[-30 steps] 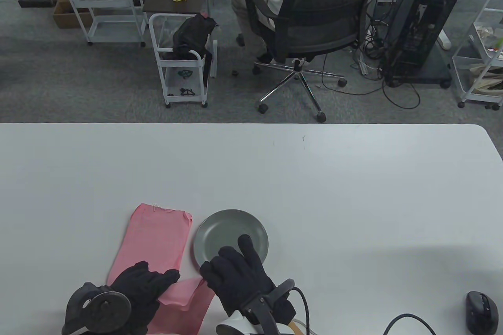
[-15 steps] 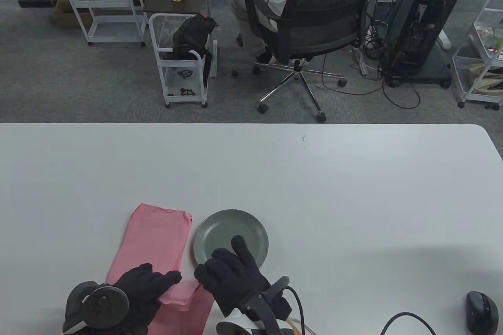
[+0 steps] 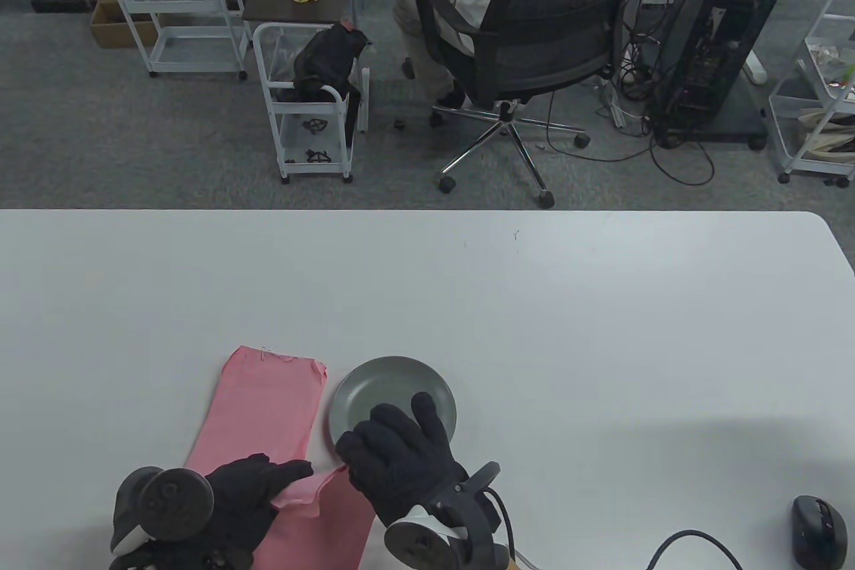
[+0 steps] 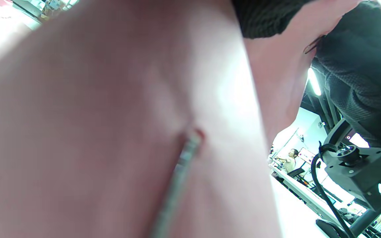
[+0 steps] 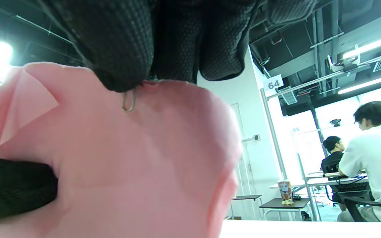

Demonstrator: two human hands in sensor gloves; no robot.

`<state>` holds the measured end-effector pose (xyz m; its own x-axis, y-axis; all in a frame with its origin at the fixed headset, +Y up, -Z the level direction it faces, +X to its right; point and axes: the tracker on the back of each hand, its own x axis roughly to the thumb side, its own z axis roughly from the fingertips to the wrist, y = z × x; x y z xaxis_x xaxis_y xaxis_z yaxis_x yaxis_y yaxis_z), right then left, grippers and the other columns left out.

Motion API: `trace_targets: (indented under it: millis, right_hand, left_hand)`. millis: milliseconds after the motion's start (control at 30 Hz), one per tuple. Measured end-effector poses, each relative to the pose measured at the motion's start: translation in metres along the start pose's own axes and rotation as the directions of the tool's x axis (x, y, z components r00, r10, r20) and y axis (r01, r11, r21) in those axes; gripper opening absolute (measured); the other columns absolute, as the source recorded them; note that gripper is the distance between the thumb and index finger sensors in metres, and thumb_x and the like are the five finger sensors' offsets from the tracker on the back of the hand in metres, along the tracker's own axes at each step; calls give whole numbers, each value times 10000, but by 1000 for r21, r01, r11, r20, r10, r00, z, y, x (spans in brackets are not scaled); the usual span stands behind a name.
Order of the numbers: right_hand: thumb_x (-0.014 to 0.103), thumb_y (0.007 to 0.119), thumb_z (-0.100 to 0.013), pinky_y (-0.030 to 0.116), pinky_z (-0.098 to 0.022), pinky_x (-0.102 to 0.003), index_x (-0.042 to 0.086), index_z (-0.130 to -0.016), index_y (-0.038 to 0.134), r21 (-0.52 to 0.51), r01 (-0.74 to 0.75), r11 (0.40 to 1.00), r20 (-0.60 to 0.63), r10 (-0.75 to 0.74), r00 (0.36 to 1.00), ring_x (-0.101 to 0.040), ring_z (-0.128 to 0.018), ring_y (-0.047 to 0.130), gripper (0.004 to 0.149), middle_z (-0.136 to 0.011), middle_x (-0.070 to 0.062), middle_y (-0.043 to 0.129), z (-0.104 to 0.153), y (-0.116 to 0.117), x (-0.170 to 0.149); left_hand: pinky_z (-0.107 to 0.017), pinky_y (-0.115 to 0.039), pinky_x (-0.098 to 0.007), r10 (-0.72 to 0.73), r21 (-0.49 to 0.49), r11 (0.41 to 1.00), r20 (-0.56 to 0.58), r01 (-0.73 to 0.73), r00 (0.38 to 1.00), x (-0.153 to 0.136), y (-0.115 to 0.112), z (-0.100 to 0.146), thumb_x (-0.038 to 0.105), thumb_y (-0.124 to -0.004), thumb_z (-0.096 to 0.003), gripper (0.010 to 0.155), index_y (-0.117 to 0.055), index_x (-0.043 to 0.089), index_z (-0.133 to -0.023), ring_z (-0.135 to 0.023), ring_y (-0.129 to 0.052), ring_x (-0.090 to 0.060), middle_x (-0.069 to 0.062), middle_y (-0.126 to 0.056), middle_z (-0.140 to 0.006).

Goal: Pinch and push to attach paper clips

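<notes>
On the white table, beside a grey plate, both gloved hands lift the pink paper's near edge: left hand pinches it, right hand apparently clamps a paper clip there. Office chair behind.

An open-plan office or lab workspace. Beyond the white table, a black mesh office chair stands on grey carpet, with a computer tower and tangled cables to its right and white rolling carts to its left. A computer mouse lies on the table's near right corner.
</notes>
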<state>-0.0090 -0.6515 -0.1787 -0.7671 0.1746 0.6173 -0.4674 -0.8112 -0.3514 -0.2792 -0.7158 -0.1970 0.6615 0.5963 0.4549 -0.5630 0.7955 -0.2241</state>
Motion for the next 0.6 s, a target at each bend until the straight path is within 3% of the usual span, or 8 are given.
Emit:
trace_targets:
  millis: [267,600]
  right_hand:
    - [369,822,-469,418,-747,-673,273,-849,788,1,-74,997,-12,74,997,-357,-924,736,394,-906,-6,806,-1,1,2]
    - [354,823,-441,465,-733,-668,280,-808,820,4,34,999,-51,-34,998,-330,-893,790,374,-856,14,857,-4,9,-7]
  left_hand:
    - [-686,-716,-513,18,2,1000,-18,-18,1000,-3,-1,-2,413,-758,-478,429,-832,332,-893,-576,-1034,-162,53,-993,-659]
    - [-697,-703,-512,60,3,998,-11,-60,998,-7,-4,-5,410,-752,-475,425,-829,349,-888,-586,-1026,-159,59,-984,-669]
